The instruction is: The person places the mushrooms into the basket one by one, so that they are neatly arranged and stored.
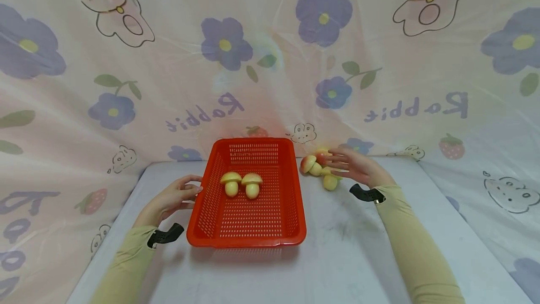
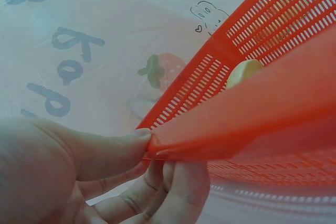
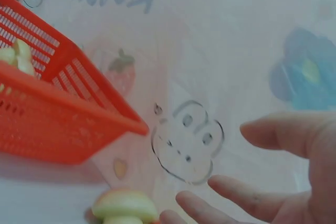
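My left hand (image 1: 172, 198) grips the left rim of a red plastic basket (image 1: 249, 241). In the left wrist view, the thumb lies over the rim and the fingers are under it. Two toy mushrooms with pale yellow caps, a left one (image 1: 231, 184) and a right one (image 1: 252, 185), lie side by side inside the basket. My right hand (image 1: 357, 165) has its fingers spread and holds nothing. It is above and beside a small group of toy mushrooms on the table, among them a red-capped mushroom (image 1: 310, 165) and a yellowish one (image 1: 330, 181) partly covered by the fingers.
The basket stands on a white-covered table (image 1: 337, 257), left of the loose mushrooms. Behind the table and at both sides hangs a printed curtain (image 1: 278, 88) with flowers and rabbits. A black strap device (image 1: 366, 193) sits on the right wrist.
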`<state>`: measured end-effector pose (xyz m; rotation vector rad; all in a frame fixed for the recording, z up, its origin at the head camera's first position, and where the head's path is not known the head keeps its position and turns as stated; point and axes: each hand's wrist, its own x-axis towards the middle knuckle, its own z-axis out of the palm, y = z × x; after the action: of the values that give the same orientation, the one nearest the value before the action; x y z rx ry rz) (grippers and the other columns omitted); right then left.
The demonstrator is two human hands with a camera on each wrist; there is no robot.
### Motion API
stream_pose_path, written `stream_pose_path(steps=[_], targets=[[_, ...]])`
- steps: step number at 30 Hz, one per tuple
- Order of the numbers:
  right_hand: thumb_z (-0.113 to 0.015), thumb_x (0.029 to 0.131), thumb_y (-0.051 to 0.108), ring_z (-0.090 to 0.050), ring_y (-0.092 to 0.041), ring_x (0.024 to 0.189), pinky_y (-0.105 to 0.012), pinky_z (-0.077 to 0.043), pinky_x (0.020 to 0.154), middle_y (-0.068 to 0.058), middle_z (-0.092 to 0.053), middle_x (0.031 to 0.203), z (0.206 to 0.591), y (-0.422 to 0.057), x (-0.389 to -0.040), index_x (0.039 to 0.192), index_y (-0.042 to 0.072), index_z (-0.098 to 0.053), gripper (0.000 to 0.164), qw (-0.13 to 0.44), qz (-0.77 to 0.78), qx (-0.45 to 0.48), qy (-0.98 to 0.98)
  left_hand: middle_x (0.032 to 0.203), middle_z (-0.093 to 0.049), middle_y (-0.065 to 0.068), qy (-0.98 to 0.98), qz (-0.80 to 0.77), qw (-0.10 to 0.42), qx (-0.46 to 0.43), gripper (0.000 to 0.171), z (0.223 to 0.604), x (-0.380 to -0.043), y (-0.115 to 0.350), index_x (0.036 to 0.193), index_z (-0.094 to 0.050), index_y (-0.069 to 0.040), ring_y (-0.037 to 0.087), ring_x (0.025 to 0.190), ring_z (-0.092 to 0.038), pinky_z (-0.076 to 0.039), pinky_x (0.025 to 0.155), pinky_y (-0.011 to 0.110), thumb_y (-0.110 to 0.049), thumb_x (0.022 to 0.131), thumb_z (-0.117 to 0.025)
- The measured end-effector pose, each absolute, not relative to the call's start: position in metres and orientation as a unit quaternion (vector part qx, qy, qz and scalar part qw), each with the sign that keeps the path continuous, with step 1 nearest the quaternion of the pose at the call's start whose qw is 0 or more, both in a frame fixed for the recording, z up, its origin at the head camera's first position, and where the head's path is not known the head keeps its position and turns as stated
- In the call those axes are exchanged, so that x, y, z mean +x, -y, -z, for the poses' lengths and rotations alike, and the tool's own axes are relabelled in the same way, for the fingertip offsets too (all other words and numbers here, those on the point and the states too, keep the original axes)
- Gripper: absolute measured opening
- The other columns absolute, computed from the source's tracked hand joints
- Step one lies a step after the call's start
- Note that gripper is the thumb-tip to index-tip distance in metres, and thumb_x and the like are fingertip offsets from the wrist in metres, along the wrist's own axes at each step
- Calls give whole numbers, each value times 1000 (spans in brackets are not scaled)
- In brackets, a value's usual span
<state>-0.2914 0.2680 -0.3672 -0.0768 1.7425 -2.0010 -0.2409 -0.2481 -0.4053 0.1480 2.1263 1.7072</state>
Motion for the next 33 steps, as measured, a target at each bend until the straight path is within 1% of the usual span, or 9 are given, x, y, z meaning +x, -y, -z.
stream_pose_path(steps=[2,4,8,14,19,23,26,29,33], targets=[[-35,106,28,-16,-44,139,-53,-20,111,-29,-11,153,370,-277,-290,149,-2,-13,57,240,732,-29,-637,110,-62,16,-762,-612,204,55,49,405,-241,248,138,-36,-1,27,93,-64,-55,79,42,-18,98,-56],[-32,106,27,-14,-43,140,-52,-20,111,-29,-9,153,372,-284,-288,150,-2,-9,58,238,735,-28,-635,110,-63,16,-761,-613,204,58,49,404,-240,249,139,-35,-1,27,92,-64,-55,79,42,-18,98,-56],[-31,107,25,-12,-41,140,-52,-19,111,-28,-9,154,376,-296,-283,150,-2,-10,55,234,740,-18,-631,110,-63,16,-761,-612,206,64,49,404,-240,249,139,-34,0,26,92,-64,-55,79,42,-18,99,-55],[-35,106,26,-16,-43,140,-51,-20,111,-28,-9,154,389,-306,-281,150,-4,-8,59,232,728,9,-645,110,-62,17,-764,-610,204,54,46,405,-241,248,138,-36,-1,27,92,-64,-55,79,42,-16,99,-55],[-36,105,28,-17,-42,139,-49,-21,111,-27,-10,154,399,-313,-281,149,-2,-12,58,226,733,34,-640,112,-62,18,-768,-606,200,51,47,406,-242,248,138,-37,-2,28,93,-64,-54,80,43,-19,98,-56],[-39,105,28,-16,-41,140,-49,-20,112,-26,-8,154,404,-318,-279,147,-1,-14,57,229,742,52,-628,112,-62,17,-769,-606,199,50,49,407,-241,248,138,-37,-2,28,93,-64,-54,80,43,-20,97,-57],[-39,105,27,-15,-41,140,-48,-19,112,-26,-8,154,410,-320,-278,144,1,-20,51,234,742,62,-625,111,-62,17,-767,-607,199,54,49,407,-240,249,138,-36,-2,28,93,-64,-54,80,42,-20,98,-57],[-39,105,28,-15,-40,140,-48,-18,113,-27,-8,154,416,-320,-278,147,1,-16,55,239,736,67,-630,111,-62,18,-766,-609,198,54,49,406,-240,248,138,-36,-1,27,93,-64,-55,79,42,-19,98,-56],[-38,105,29,-15,-41,140,-48,-19,112,-28,-9,153,422,-319,-278,150,-1,-7,63,241,724,67,-642,112,-61,18,-769,-606,197,50,48,405,-239,247,138,-37,-2,28,93,-64,-54,80,42,-19,98,-56]])
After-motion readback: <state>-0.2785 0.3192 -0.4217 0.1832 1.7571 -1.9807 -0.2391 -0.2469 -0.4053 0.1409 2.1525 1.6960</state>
